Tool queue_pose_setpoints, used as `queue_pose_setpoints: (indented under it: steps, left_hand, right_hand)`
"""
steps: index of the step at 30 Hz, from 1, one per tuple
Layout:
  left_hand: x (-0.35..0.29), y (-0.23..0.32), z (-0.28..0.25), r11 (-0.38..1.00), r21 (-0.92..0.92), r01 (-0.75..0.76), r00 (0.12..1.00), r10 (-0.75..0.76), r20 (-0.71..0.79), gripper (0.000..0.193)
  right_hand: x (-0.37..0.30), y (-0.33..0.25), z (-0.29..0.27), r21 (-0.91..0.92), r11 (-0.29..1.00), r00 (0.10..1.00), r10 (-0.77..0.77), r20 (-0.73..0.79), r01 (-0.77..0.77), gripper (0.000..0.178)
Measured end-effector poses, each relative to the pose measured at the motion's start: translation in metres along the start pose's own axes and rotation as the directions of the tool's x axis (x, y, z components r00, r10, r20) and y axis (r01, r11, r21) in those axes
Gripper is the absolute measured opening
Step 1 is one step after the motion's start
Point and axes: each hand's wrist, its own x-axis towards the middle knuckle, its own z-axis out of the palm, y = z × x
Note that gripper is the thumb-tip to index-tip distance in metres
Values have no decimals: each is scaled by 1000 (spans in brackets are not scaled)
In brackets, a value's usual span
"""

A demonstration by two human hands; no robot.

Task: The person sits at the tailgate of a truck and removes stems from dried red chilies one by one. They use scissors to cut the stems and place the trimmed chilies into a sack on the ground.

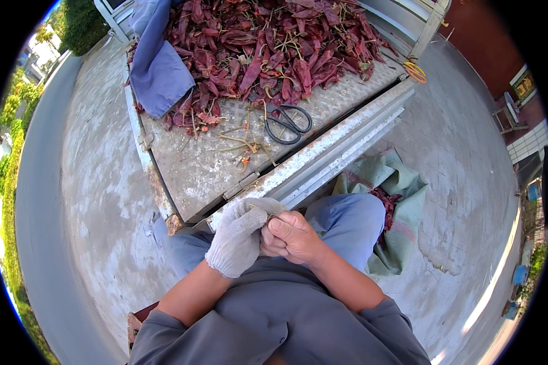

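My left hand [238, 232], in a white knitted glove, meets my bare right hand [291, 236] just in front of my body. Both are closed, fingertips together. A small brownish-green bit shows where they touch, too little of it visible to name. Beyond them a large heap of dried red chili peppers [256, 52] lies on a metal truck bed [195, 173]. Black-handled scissors [288, 125] rest at the near edge of the heap, their blades not clearly seen. Loose pepper stems [240, 143] are scattered beside the scissors.
A blue-grey cloth [161, 79] drapes over the heap's left side. The bed's metal edge [323, 146] runs just ahead of my knees. By my right knee, a pale green woven sack [402, 182] on the concrete floor holds more red peppers [386, 204].
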Motion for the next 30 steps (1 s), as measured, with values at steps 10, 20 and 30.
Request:
queue_pose_setpoints:
  steps: [10, 20, 30]
  left_hand:
    - [2, 35, 4, -161, 842, -516, 605, 627, 491, 36]
    - [-16, 81, 10, -92, 995, -49, 973, 220, 69, 43]
    - [86, 161, -64, -398, 884, 245, 783, 618, 62, 58]
  right_hand:
    - [2, -5, 0, -269, 955, 870, -238, -432, 127, 36]
    - [-117, -113, -111, -820, 542, 462, -689, -558, -183, 28]
    - [-244, -120, -198, -692, 292, 287, -753, -592, -660, 49]
